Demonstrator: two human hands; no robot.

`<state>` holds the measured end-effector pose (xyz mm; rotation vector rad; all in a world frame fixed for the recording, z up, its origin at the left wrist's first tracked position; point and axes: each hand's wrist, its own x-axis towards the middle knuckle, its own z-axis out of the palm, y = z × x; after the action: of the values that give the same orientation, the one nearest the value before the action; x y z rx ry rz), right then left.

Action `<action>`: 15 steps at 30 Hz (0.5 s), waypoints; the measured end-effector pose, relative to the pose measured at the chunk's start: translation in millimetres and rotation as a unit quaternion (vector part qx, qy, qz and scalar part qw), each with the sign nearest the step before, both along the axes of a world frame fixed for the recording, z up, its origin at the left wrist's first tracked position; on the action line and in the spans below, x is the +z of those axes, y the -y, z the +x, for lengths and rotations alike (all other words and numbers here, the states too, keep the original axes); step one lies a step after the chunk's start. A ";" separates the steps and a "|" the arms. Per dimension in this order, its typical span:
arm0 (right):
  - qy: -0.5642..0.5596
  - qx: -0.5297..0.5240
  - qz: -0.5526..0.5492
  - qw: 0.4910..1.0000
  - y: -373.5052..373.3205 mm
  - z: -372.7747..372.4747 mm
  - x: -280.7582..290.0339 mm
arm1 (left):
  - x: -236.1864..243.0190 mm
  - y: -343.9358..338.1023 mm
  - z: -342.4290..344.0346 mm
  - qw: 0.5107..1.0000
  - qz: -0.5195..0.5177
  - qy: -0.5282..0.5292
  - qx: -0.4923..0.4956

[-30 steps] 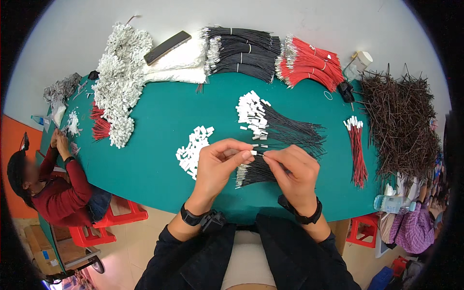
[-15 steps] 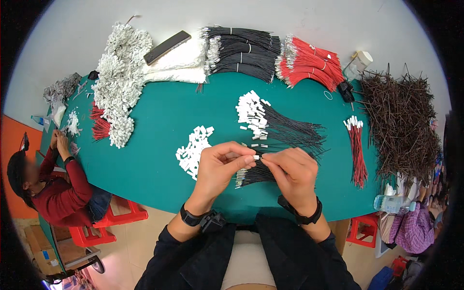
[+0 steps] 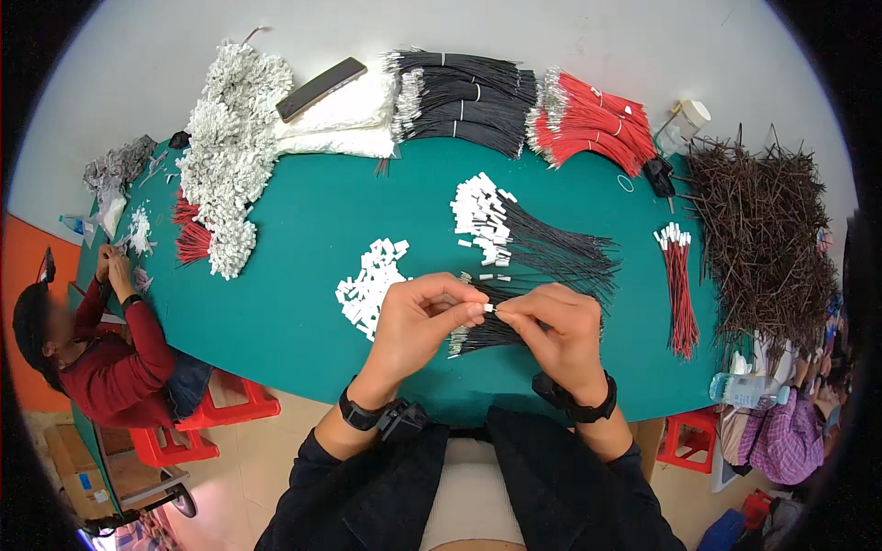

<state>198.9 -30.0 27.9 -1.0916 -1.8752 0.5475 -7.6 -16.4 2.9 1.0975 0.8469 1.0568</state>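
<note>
Between thumb and forefinger, my left hand [image 3: 412,323] pinches a small white connector housing [image 3: 489,309]. My right hand [image 3: 562,323] meets it from the right, its fingertips closed on a thin black wire whose end is at the housing; how far the wire sits inside is too small to tell. Beneath both hands lies a bundle of black wires with metal tips [image 3: 487,338], partly hidden. A loose heap of white housings [image 3: 367,285] is by my left hand. Farther off, black wires [image 3: 560,241] with white housings [image 3: 480,216] on their left ends lie fanned out.
On the green table [image 3: 303,220], red wires with white ends [image 3: 678,289] lie at right, near a tangle of brown wires [image 3: 767,239]. Tied black bundles [image 3: 469,101], red bundles [image 3: 597,119] and white bags [image 3: 344,119] line the back. Another person [image 3: 110,358] sits at left.
Both hands have sunk slightly toward me, still meeting at the white housing. The wire and housing stay in my fingertips.
</note>
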 end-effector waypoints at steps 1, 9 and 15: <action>-0.004 0.000 -0.007 1.000 0.0 0.0 -0.2 | -0.4 -0.1 -0.4 1.000 0.000 0.000 0.000; -0.011 -0.010 -0.006 1.000 0.6 -0.3 -4.5 | -1.0 1.1 3.5 0.999 0.023 -0.028 0.012; -0.033 -0.013 -0.058 0.998 2.0 -1.1 6.6 | 1.2 0.1 3.0 1.000 0.006 0.010 0.003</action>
<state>197.8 -31.9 34.5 -1.1579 -1.7891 0.6774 -4.6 -16.5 4.1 1.0946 0.8291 1.0771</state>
